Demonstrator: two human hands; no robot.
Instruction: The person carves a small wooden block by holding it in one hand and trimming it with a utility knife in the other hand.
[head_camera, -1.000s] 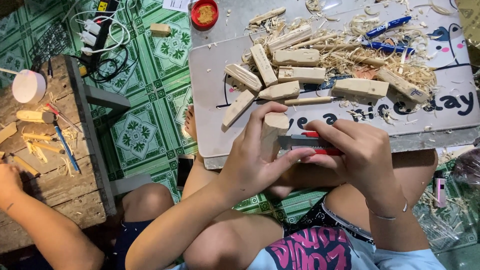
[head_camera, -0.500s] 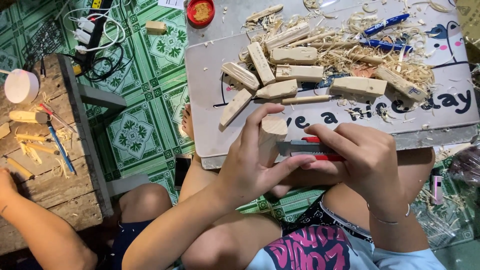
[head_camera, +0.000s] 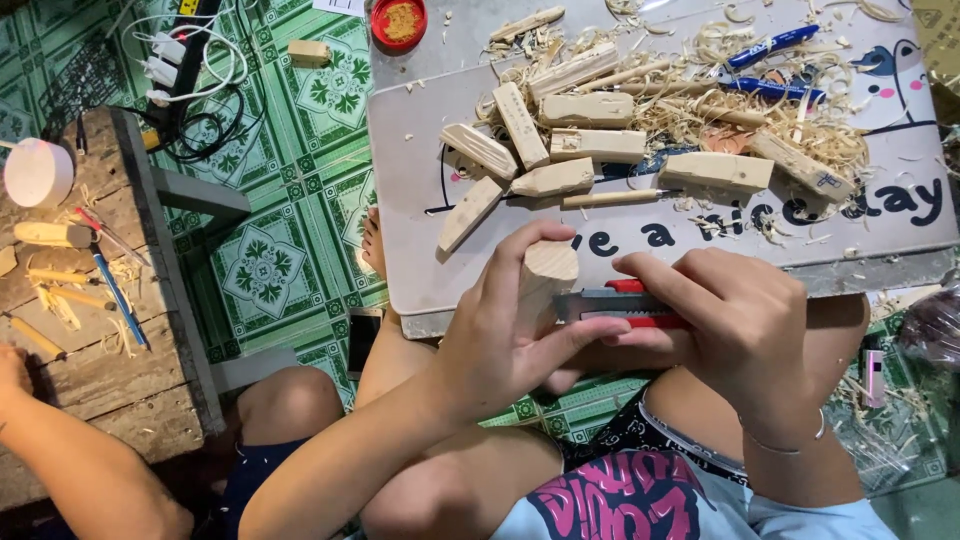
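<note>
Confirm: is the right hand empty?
No, the right hand grips a red utility knife set against the wood block held by the left hand.

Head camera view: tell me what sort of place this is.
Likely a home woodcarving spot on a green patterned tile floor: carved pale wooden pieces and curly wood shavings cover a low grey board.

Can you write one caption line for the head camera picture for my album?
Left hand grips a wooden block while the right hand presses a red utility knife against it.
</note>
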